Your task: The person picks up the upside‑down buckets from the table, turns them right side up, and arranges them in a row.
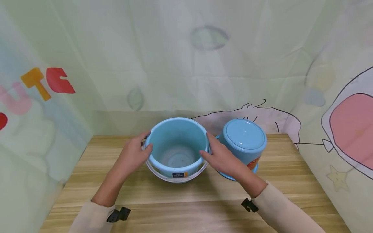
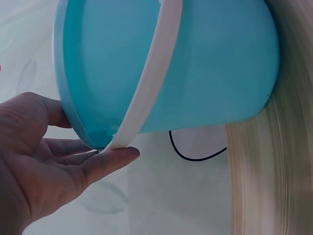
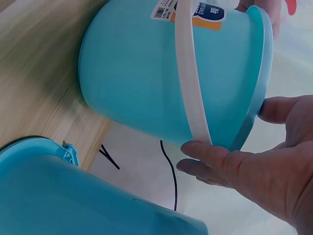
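Observation:
A light blue bucket [image 1: 176,142] stands mouth up on the wooden table, its white handle [image 1: 166,177] hanging down on the near side. A label [image 1: 180,175] shows below the near rim. My left hand [image 1: 135,150] grips the bucket's left rim, and in the left wrist view a finger lies against the handle's end. Across from it, my right hand [image 1: 220,155] grips the right rim; the right wrist view shows the thumb at the rim and fingers by the handle. Close to my right hand, a second blue bucket [image 1: 244,134] stands upside down, partly behind my forearm.
The wooden table [image 1: 140,207] runs up to a printed fabric backdrop [image 1: 163,64] with cartoon drawings and letters. Fabric also hangs along both sides. A black clip-like piece [image 1: 118,214] sits at the left sleeve, and another [image 1: 249,205] at the right.

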`<act>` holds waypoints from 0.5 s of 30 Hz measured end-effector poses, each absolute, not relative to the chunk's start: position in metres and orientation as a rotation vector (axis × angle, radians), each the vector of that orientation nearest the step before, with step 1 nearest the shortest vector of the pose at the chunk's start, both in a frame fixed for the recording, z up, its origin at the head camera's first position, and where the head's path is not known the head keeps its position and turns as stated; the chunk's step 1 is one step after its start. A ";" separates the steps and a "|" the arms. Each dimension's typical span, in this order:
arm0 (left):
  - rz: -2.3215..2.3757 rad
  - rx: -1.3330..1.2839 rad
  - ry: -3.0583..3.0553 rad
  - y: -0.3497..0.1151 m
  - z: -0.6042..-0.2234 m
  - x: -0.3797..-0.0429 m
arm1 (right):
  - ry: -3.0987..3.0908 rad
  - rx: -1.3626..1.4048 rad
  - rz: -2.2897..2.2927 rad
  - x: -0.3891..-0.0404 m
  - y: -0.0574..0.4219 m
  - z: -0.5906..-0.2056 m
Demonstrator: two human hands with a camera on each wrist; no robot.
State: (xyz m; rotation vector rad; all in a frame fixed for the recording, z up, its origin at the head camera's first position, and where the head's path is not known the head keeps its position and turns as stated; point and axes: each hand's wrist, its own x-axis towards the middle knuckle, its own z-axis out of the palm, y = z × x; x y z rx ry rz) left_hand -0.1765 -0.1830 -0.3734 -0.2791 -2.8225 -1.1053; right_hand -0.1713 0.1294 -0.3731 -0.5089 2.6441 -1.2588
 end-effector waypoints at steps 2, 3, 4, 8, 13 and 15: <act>-1.118 -0.285 -2.818 -0.183 -0.373 -0.178 | 2.641 -0.509 -1.265 -0.172 0.129 -0.373; -1.119 -0.286 -2.815 -0.183 -0.373 -0.178 | 2.640 -0.506 -1.267 -0.172 0.129 -0.373; -1.118 -0.288 -2.813 -0.183 -0.374 -0.178 | 2.639 -0.503 -1.268 -0.173 0.129 -0.373; -1.145 -0.278 -2.810 -0.184 -0.375 -0.179 | 2.640 -0.481 -1.263 -0.174 0.128 -0.373; -1.270 -0.302 -2.798 -0.188 -0.376 -0.181 | 2.655 -0.438 -1.237 -0.177 0.128 -0.373; -1.328 -0.313 -2.791 -0.189 -0.377 -0.182 | 2.655 -0.438 -1.235 -0.179 0.129 -0.373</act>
